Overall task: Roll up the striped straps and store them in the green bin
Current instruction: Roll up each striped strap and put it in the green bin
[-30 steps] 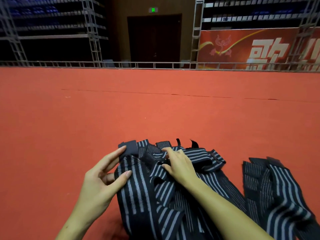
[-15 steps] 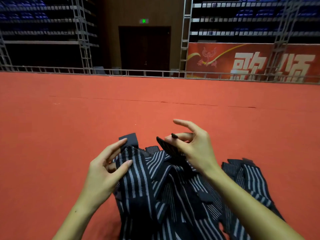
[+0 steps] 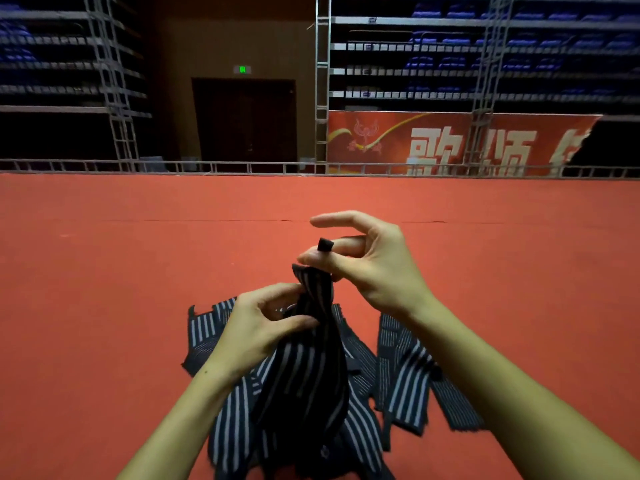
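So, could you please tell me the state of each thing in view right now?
Lifted strap: unrolled, hanging from both hands above the pile.
Strap pile: loose and unrolled on the red floor.
Left hand: gripping the lifted strap.
Right hand: pinching the strap's top end.
Door: closed.

dim hall | lit red floor (image 3: 104, 306) | dark stands (image 3: 519, 64) (detail lost) | wide-angle bending at edges | slight motion blur

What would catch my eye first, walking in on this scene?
Two bare hands at the centre: the right hand pinches the top end of a striped strap and lifts it, while the left hand grips it lower down. Beneath them a pile of straps sprawls on the red floor.
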`<state>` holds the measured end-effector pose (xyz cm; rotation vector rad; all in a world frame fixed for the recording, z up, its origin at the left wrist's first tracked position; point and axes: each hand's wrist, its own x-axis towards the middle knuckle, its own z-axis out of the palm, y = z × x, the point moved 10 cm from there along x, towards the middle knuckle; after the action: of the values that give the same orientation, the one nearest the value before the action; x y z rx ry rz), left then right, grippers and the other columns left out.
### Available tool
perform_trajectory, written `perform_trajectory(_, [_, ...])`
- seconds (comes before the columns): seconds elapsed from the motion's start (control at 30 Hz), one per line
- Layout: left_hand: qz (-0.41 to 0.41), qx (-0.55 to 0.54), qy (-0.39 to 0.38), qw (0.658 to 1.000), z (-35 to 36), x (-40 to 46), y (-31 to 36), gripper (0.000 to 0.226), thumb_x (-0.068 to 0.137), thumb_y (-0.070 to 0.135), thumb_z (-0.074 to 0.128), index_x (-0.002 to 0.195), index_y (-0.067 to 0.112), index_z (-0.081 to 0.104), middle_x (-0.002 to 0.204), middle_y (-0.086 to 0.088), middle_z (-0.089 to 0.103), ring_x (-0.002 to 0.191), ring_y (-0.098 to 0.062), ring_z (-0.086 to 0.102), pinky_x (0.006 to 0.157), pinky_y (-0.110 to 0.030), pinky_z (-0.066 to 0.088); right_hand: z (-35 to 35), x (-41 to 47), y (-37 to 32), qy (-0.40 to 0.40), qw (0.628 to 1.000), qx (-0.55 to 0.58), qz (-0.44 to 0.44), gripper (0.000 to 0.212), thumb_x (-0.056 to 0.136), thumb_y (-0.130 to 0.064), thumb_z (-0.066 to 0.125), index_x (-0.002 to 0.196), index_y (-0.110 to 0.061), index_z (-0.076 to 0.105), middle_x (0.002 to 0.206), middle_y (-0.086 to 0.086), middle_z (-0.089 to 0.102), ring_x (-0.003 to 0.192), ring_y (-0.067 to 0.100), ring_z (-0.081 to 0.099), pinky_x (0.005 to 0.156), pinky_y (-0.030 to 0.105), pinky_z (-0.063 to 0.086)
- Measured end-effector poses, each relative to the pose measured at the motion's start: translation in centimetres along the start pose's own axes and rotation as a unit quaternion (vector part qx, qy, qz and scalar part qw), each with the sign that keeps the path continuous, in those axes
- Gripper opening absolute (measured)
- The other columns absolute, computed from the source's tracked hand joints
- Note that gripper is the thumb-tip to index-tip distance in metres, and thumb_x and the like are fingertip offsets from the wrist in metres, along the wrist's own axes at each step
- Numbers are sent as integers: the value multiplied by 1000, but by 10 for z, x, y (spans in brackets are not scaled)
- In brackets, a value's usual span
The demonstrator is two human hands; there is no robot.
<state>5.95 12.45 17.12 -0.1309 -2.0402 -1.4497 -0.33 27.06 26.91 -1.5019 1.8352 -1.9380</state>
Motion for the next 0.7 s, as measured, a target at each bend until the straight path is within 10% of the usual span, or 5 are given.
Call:
perform_trajectory(0.47, [-15, -12, 68, 997, -36, 0, 24, 8, 76, 15, 86, 84, 14, 87, 87, -10, 83, 79, -11, 79, 72, -21, 61, -25, -39, 29, 32, 998, -1, 54, 81, 80, -30, 92, 150, -25, 52, 119, 1, 80, 97, 21, 79, 82, 35, 62])
perform_trajectory(0.7, [-21, 60, 74, 995, -42, -3, 24, 15, 82, 11, 90, 92, 20, 87, 91, 0, 84, 84, -12, 79, 76, -29, 65, -29, -30, 19, 87, 993, -82, -10, 88, 93, -8, 82, 163, -31, 35, 88, 4, 76, 85, 15, 75, 78, 24, 56])
